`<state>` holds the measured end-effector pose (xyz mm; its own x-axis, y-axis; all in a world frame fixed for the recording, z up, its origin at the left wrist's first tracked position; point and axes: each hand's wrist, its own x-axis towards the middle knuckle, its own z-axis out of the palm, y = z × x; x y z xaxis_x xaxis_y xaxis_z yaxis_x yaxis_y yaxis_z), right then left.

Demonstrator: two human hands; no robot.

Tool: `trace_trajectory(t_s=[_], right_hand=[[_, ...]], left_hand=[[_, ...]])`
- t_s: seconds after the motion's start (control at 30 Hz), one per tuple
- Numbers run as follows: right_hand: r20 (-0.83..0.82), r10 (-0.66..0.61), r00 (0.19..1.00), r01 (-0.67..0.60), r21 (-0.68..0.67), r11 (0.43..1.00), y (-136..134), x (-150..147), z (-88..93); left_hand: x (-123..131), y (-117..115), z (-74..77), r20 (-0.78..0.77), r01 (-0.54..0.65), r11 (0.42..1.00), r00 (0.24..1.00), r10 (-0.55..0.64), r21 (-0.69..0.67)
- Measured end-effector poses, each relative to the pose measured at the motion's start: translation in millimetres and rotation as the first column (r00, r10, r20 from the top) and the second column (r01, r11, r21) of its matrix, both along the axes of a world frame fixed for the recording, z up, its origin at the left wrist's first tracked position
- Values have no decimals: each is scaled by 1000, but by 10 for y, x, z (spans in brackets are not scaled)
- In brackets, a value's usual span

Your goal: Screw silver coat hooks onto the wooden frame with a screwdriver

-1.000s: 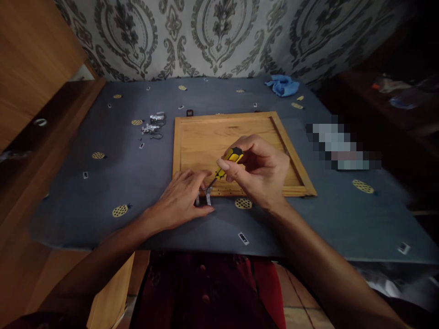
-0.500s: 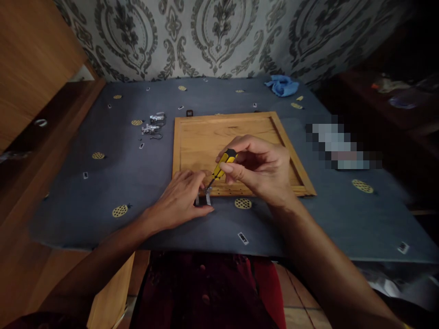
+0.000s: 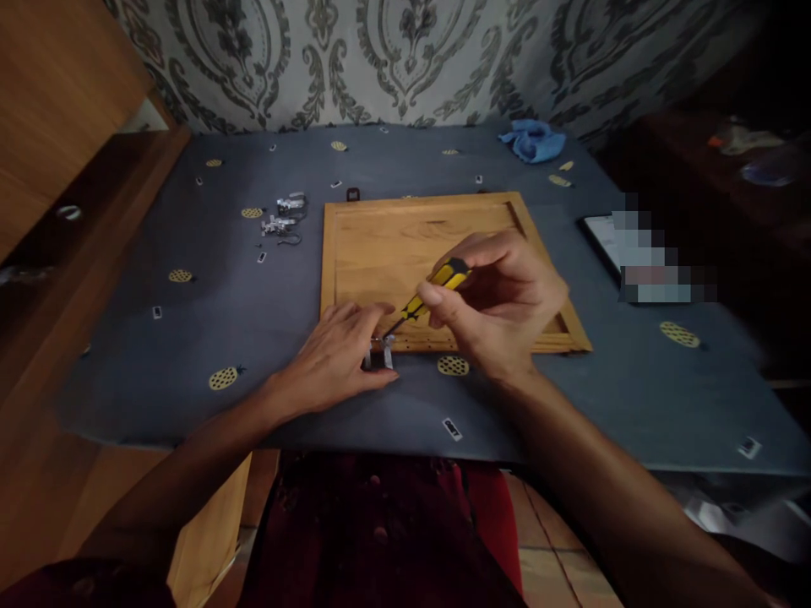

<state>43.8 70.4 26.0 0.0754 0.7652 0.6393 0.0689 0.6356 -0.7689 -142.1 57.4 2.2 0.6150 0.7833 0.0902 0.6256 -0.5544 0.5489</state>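
My right hand (image 3: 510, 308) pinches a yellow and black screwdriver (image 3: 443, 283) by its handle. The shaft slants down to the left, its tip at a small metal hinge (image 3: 389, 350) on the near edge of a framed wooden panel (image 3: 386, 245). Whether the tip sits in a screw is too small to tell. My left hand (image 3: 335, 350) is closed around the hinge, thumb on the near side and fingers over the panel's near left corner. Part of the hinge is hidden by these fingers.
Several loose metal hinges (image 3: 282, 221) lie left of the panel on the grey patterned tablecloth (image 3: 145, 363). A blue cloth (image 3: 536, 141) is at the back right. A phone-like device (image 3: 605, 241), partly blurred out, rests on the right. Wooden furniture (image 3: 57, 110) borders the left side.
My right hand has shifted right and the screwdriver leans over more to the right. My left hand stays on the hinge. The view has tilted slightly.
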Motion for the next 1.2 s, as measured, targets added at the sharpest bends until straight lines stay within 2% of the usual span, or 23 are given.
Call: trace_trajectory(t_s=[0.1,0.2,0.4,0.67,0.8,1.0,1.2], right_hand=[[-32,-83,996,86,91,992,24,33,19],[-6,-74,997,74,133,988,56,59,18],[83,49,995,-53,46,998,47,46,-20],[57,68,996,-69,6,998,64,24,-45],[53,76,996,-78,31,996,72,29,-49],[119,172,978,-182,76,980,74,65,-16],[243,334,911,-362,83,928,86,126,39]], left_hand=[[2,2,-5,-4,0,1000,1000,0,-4],[5,5,-15,6,-1,1000,1000,1,-6],[7,8,-21,9,-4,1000,1000,4,1],[11,7,-23,14,7,1000,1000,-7,5],[12,6,-34,11,4,1000,1000,-4,15],[-1,9,-50,12,4,1000,1000,-4,28],[-10,15,-93,5,11,998,1000,-12,54]])
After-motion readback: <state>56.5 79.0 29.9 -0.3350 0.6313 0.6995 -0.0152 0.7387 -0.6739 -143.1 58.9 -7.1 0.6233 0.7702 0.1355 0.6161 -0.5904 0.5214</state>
